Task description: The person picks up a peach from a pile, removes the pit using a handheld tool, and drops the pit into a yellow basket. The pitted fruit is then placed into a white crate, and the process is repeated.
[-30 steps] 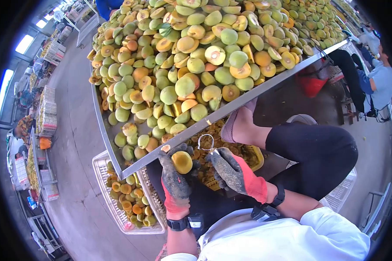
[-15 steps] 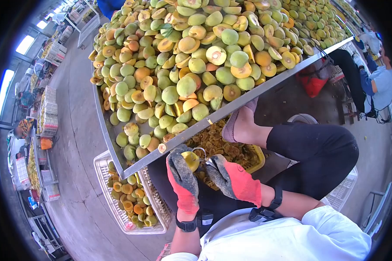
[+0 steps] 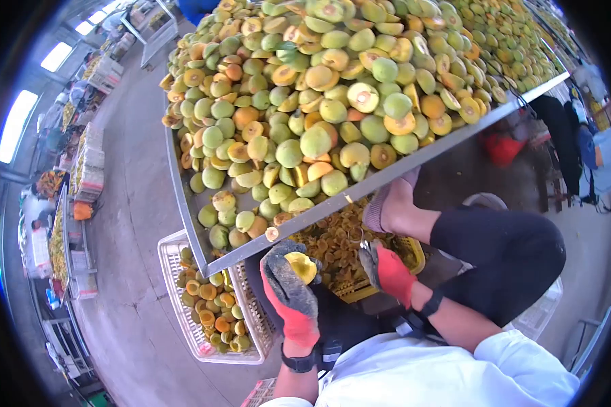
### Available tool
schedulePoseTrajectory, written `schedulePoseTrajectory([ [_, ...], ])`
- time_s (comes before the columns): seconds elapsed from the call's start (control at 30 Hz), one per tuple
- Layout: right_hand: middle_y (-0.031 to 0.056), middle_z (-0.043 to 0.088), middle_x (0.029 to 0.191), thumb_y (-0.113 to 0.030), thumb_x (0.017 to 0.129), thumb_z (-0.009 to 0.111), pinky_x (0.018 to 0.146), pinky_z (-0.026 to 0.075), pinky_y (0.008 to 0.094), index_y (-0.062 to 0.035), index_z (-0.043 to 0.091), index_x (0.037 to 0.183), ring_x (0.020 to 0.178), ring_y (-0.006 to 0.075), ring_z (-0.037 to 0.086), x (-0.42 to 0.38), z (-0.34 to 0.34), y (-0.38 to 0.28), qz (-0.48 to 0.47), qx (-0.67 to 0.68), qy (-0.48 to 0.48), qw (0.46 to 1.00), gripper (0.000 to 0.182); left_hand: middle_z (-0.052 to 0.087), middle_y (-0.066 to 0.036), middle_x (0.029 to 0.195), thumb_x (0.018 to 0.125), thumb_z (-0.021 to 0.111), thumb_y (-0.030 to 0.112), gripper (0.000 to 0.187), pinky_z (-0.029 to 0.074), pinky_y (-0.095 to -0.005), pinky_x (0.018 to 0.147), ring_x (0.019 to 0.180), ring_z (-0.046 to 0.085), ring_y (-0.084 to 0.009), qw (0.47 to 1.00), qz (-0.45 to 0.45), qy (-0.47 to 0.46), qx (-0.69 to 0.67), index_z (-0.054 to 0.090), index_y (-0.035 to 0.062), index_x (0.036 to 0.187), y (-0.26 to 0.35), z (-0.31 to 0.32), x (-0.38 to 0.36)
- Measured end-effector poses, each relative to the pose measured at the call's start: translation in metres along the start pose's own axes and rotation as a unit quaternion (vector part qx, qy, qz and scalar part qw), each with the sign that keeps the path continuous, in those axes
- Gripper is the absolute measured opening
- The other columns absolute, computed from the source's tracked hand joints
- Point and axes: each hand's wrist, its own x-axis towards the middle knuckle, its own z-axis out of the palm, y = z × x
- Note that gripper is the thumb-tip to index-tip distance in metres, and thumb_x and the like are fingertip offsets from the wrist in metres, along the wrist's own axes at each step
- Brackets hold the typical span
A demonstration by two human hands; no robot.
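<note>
My left hand (image 3: 288, 292), in a red glove with a dark grey palm, is closed around a hollowed yellow peach half (image 3: 301, 268), cut side up. To its right, my right hand (image 3: 390, 275), gloved the same way, grips a small metal looped tool (image 3: 364, 244); its handle is hidden in the fingers. The hands are apart, below the front edge of a metal-rimmed table (image 3: 305, 217) heaped with halved green-yellow peaches (image 3: 316, 141). Beneath the right hand stands a yellow crate (image 3: 419, 263) of peach scraps (image 3: 332, 247).
A white crate (image 3: 168, 288) with hollowed peach halves (image 3: 217, 315) stands on the floor to the left. My bent leg (image 3: 502, 247) is at the right. People work at other tables along the left, and a co-worker in light blue (image 3: 607, 152) sits at the far right.
My right hand has moved right, away from the fruit, taking the looped tool with it. The peach half in my left hand now shows its hollow cut face. The camera view has shifted slightly.
</note>
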Motion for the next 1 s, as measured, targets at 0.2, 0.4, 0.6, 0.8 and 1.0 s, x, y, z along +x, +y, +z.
schedulePoseTrajectory([
  [0.2,-0.0005,0.065,0.098,-0.033,0.097,0.050,0.079,0.050,0.0211,-0.0102,0.064,0.107,0.089,0.0106,0.061,-0.007,0.027,-0.007,0.050,0.332,0.025,0.941,0.029,0.059,-0.007,0.091,0.099,0.043,0.037,0.036,0.052,-0.0261,0.062,0.073,0.061,-0.0146,0.969,0.112,0.170,0.138,0.058,0.0051,0.103,0.000,-0.111,0.038],
  [0.4,0.0006,0.067,0.103,-0.032,0.095,0.055,0.085,0.050,0.0203,-0.0091,0.064,0.111,0.098,0.0113,0.061,-0.002,0.000,-0.001,0.218,0.637,-0.041,0.738,0.029,0.051,-0.011,0.120,0.090,0.057,0.019,0.038,0.049,-0.0324,0.087,0.103,0.055,-0.0192,0.796,0.169,0.200,0.545,0.054,0.0011,0.124,0.009,-0.193,0.069],
  [0.6,-0.0025,0.065,0.108,-0.037,0.096,0.052,0.088,0.048,0.0208,-0.0109,0.062,0.114,0.102,0.0115,0.059,-0.021,0.030,-0.013,0.017,0.145,0.000,0.989,0.033,0.044,-0.019,0.138,0.086,0.063,0.039,0.064,0.025,-0.0495,0.110,0.131,0.038,-0.0342,0.770,0.279,-0.086,0.568,0.042,0.0050,0.136,-0.006,-0.047,0.059],
  [0.8,0.0022,0.061,0.115,-0.034,0.098,0.048,0.089,0.048,0.0264,-0.0094,0.059,0.119,0.102,0.0150,0.059,-0.040,0.008,-0.023,-0.014,0.172,-0.196,0.965,0.035,0.022,-0.016,0.152,0.079,0.065,0.041,0.073,0.012,-0.0519,0.115,0.141,0.016,-0.0371,0.676,0.268,-0.285,0.625,0.036,0.0193,0.143,-0.065,0.012,-0.002],
  [1.0,-0.0048,0.050,0.072,-0.011,0.092,0.058,0.051,0.039,0.0250,-0.0121,0.052,0.099,0.057,0.0067,0.047,-0.104,0.109,-0.040,-0.249,-0.338,0.037,0.907,0.009,0.030,-0.020,0.147,0.079,0.068,0.033,0.063,0.018,-0.0512,0.113,0.138,0.024,-0.0394,0.770,0.267,-0.187,0.548,0.046,0.0165,0.135,-0.014,-0.037,-0.022],
])
